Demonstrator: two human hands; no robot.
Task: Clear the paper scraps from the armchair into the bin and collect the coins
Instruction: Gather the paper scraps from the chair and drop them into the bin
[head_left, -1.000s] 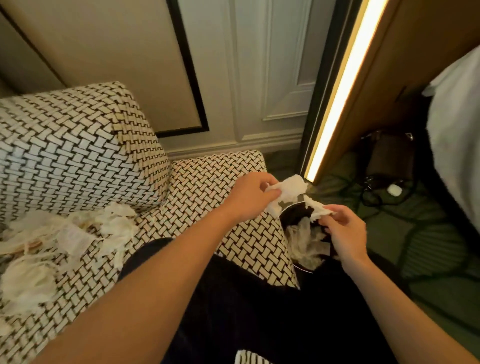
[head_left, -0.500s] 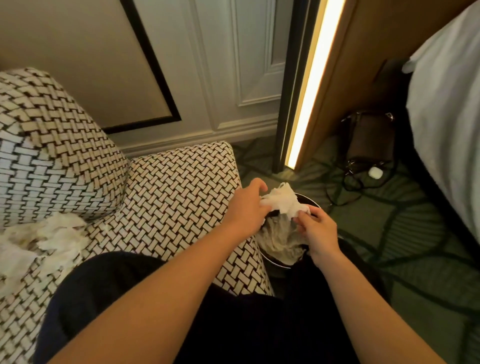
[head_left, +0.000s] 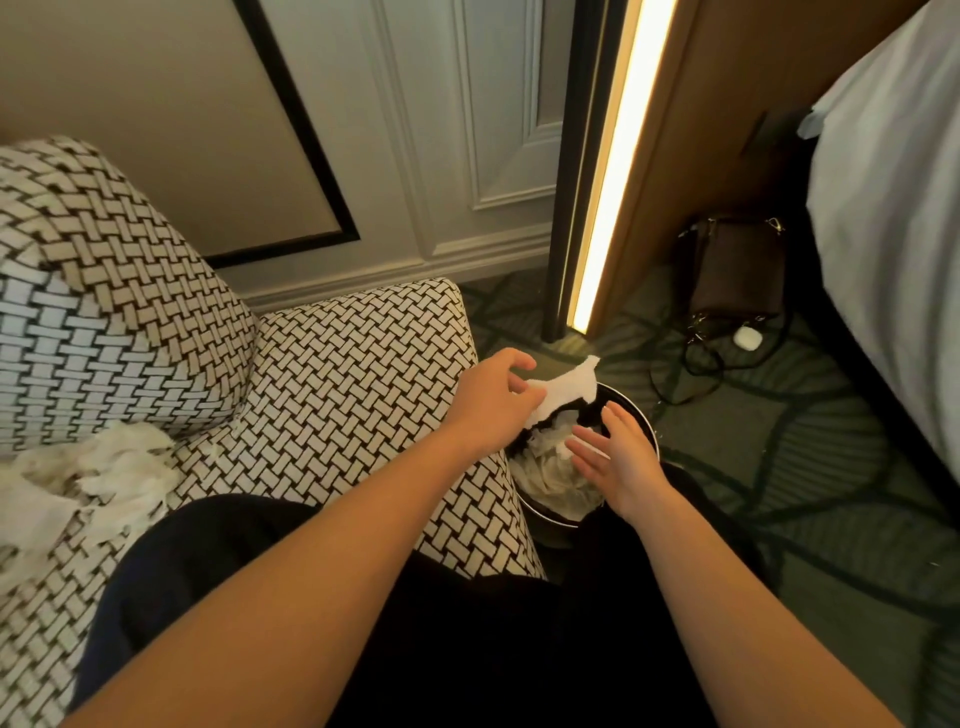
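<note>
"Paper scraps (head_left: 88, 478), location?"
"Heaped on the armchair (head_left: 353, 374) seat, left of frame, cut off by the edge. More fill the bin (head_left: 649, 431), centre of frame, part of its rim hidden behind the right wrist."
"Hands?"
"Left hand (head_left: 493, 405) pinches a torn white piece (head_left: 563, 389) above the bin. Right hand (head_left: 618, 462) flat over it, fingers straight, holding nothing."

I log, by colour: armchair (head_left: 337, 374), black-and-white basket-weave; paper scraps (head_left: 104, 478) on its seat, off-white; 1 torn scrap (head_left: 566, 389) above the bin (head_left: 641, 413), bright white; bin, black, with pale crumpled paper inside; carpet (head_left: 831, 493), dark green with darker curved lines; bag (head_left: 737, 265), brown; light strip (head_left: 608, 182), warm yellow; wall panel (head_left: 156, 130), cream, black-framed; bedding (head_left: 893, 208), white.
</note>
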